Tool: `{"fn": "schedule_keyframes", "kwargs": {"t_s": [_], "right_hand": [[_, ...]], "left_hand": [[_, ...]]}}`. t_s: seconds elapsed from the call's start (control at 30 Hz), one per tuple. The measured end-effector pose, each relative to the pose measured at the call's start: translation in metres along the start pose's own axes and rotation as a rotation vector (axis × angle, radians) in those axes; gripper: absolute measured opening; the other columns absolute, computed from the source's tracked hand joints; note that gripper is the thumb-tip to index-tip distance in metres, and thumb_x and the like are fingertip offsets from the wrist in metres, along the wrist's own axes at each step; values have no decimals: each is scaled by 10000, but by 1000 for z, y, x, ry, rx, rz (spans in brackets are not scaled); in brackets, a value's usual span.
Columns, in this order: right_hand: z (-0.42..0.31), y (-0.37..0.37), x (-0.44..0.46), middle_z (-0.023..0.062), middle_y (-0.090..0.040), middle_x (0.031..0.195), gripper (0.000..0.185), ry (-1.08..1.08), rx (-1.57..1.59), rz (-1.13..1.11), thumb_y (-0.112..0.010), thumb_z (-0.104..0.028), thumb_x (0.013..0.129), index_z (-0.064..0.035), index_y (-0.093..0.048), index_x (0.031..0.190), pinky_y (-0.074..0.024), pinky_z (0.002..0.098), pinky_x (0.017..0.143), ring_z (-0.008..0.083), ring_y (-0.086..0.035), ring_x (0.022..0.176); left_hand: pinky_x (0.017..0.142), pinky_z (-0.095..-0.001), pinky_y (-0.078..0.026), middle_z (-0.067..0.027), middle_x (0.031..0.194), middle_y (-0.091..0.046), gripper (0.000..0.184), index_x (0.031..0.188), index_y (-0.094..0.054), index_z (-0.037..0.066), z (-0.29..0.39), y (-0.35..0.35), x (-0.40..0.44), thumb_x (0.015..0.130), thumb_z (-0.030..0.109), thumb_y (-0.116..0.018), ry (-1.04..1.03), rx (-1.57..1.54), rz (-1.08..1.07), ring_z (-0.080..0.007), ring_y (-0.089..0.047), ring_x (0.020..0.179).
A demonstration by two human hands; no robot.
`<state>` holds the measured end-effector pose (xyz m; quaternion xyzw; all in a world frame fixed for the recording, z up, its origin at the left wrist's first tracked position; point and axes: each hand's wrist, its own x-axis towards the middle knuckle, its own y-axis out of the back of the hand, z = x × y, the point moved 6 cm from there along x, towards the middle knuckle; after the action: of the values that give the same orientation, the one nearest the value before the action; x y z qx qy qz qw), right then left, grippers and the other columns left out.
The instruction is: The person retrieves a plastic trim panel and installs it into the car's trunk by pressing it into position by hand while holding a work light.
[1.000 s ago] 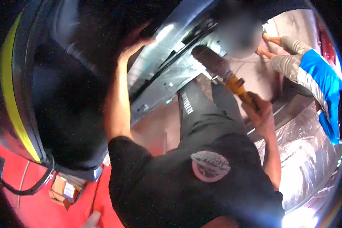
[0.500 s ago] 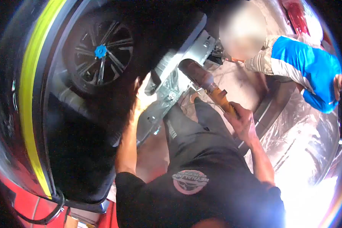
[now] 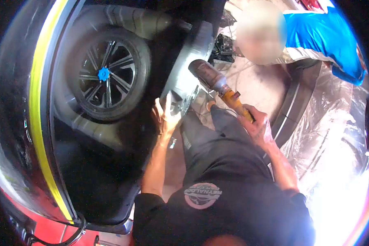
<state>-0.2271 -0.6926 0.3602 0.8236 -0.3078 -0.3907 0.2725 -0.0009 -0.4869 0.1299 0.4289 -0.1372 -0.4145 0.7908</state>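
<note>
My left hand (image 3: 165, 118) is at the light metal edge (image 3: 199, 41) of the car's rear opening, some fingers apart, round a small dark object (image 3: 176, 99) that I cannot make out. My right hand (image 3: 255, 125) grips the yellow handle of a tool (image 3: 227, 93). This tool's dark cylindrical head points up and left toward the brightly lit metal, a short way from my left hand.
Left of my hands, a wheel (image 3: 106, 74) with a blue centre knob lies in the dark compartment. A person in a blue top (image 3: 320, 33) is at the upper right. Crumpled clear plastic sheeting (image 3: 311, 139) covers a surface below, beside a dark bumper-like part (image 3: 295, 94).
The view has swung, bringing the wheel into sight. My left hand shows lower along the metal edge, fingers more visible. The tool stays in my right hand. The other person appears higher in view.
</note>
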Motion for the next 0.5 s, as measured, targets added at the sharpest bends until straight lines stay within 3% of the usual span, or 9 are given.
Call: {"fn": "schedule_keyframes", "kwargs": {"t_s": [0.4, 0.5], "right_hand": [[34, 23, 2, 279, -716, 978, 392, 91, 68, 8, -744, -241, 902, -20, -684, 1219, -561, 439, 783, 419, -730, 920], [52, 33, 2, 277, -717, 977, 381, 103, 68, 9, -739, -233, 908, -19, -684, 1218, -562, 437, 784, 418, -731, 921]], "left_hand": [[1101, -590, -358, -248, 1484, -406, 1048, 1569, -423, 187, 13, -2, -7, 646, 299, -907, -2, 70, 59, -456, -451, 1328], [1152, -612, -315, -316, 1549, -341, 1114, 1615, -337, 216, 8, -8, -8, 663, 305, -910, 52, 86, -12, -486, -397, 1390]]}}
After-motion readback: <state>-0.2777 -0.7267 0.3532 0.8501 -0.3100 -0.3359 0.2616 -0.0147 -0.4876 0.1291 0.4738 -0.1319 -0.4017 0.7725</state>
